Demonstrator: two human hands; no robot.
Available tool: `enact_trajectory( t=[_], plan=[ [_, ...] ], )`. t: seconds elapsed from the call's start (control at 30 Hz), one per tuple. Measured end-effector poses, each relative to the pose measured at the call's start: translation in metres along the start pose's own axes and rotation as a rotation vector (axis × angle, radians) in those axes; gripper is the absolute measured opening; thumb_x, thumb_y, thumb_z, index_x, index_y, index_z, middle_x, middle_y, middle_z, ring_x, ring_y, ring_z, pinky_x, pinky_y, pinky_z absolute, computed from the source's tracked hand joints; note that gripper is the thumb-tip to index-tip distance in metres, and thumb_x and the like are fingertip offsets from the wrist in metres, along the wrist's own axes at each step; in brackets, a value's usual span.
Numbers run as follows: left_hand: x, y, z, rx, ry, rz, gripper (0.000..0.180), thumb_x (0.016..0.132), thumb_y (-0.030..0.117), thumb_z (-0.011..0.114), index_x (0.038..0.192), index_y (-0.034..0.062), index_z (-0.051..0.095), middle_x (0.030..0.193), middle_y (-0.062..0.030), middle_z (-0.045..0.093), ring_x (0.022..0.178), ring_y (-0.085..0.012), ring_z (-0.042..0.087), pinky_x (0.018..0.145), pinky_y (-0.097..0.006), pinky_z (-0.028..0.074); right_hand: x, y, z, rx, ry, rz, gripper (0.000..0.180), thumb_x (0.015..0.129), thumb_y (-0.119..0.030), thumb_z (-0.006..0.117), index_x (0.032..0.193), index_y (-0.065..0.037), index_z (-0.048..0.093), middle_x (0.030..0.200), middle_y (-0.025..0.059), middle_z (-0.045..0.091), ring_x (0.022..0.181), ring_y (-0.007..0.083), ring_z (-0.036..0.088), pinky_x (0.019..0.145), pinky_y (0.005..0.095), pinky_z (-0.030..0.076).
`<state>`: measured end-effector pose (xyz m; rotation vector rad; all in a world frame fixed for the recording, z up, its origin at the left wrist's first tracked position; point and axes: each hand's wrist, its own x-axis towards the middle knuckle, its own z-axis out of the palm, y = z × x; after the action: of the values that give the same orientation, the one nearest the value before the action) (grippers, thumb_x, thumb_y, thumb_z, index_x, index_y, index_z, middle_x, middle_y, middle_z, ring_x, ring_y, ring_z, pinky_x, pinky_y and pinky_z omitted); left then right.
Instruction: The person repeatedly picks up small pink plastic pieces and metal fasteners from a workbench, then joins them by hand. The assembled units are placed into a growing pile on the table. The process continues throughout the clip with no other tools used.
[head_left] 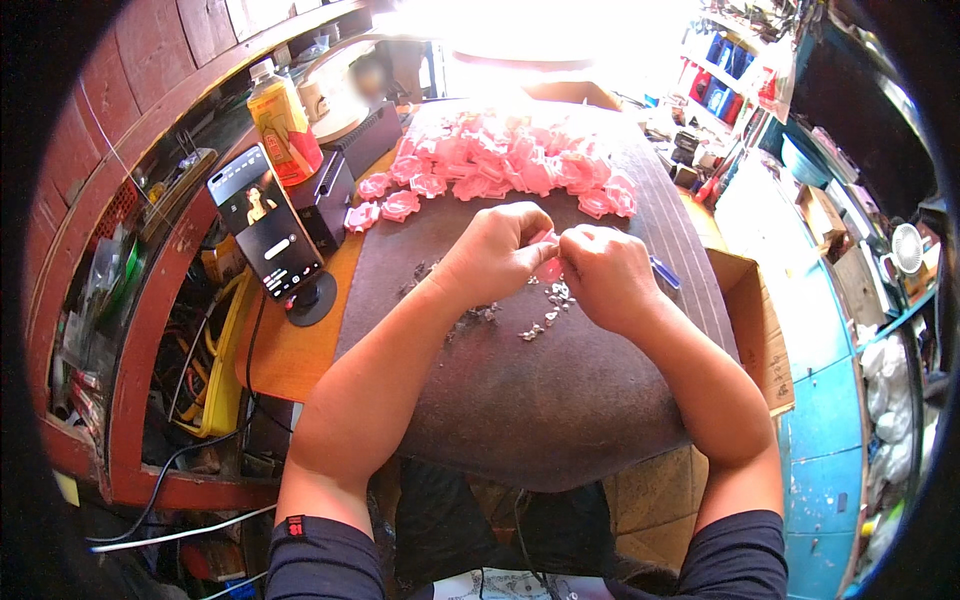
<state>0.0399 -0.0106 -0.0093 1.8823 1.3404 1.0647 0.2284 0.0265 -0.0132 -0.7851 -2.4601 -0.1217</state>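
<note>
Fingers (535, 255) of two hands (493, 245) (610, 270) pinch one pink piece (548, 269).

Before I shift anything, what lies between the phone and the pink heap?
In the head view, a dark box and a few loose pink pieces lie between the phone and the pink heap.

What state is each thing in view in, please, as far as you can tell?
Left hand: fingers pinched, seemingly on a pink piece.
Right hand: fingers curled shut, grip hidden.
Pink heap: loose, piled up.
Silvery bits: scattered.
Phone: propped at a tilt, screen lit.
Bottle: standing, capped.
Blue tool: lying down.
Cardboard box: open.
Fan: running or stopped, cannot tell.
</note>
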Motion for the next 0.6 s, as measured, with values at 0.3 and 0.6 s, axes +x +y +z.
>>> enact_trajectory(
  t=[0.3, 0.6],
  plan=[
    [0.003, -0.002, -0.001, -0.145, 0.103, 0.054, 0.027, 0.089, 0.003, 0.068, 0.115, -0.0043, 0.062, 0.106, -0.007, 0.066, 0.097, -0.0118, 0.063, 0.087, -0.027, 0.052, 0.005, 0.022, -0.005, 1.204, -0.157, 0.442, 0.014, 0.095, -0.009, 0.065, 0.104, 0.001, 0.064, 0.084, 0.0037, 0.066, 0.07, 0.0098, 0.061, 0.064, 0.0268, 0.052],
    [-0.003, 0.012, 0.0, 0.032, 0.172, 0.127, 0.028, 0.082, 0.003, 0.071, 0.109, 0.0003, 0.064, 0.097, -0.005, 0.067, 0.089, -0.0091, 0.062, 0.078, -0.027, 0.054, 0.001, 0.017, 0.008, 1.288, -0.078, 0.426, 0.014, 0.092, -0.008, 0.068, 0.102, 0.0, 0.064, 0.084, 0.0031, 0.066, 0.07, 0.0083, 0.061, 0.063, 0.0242, 0.051]
  ],
)
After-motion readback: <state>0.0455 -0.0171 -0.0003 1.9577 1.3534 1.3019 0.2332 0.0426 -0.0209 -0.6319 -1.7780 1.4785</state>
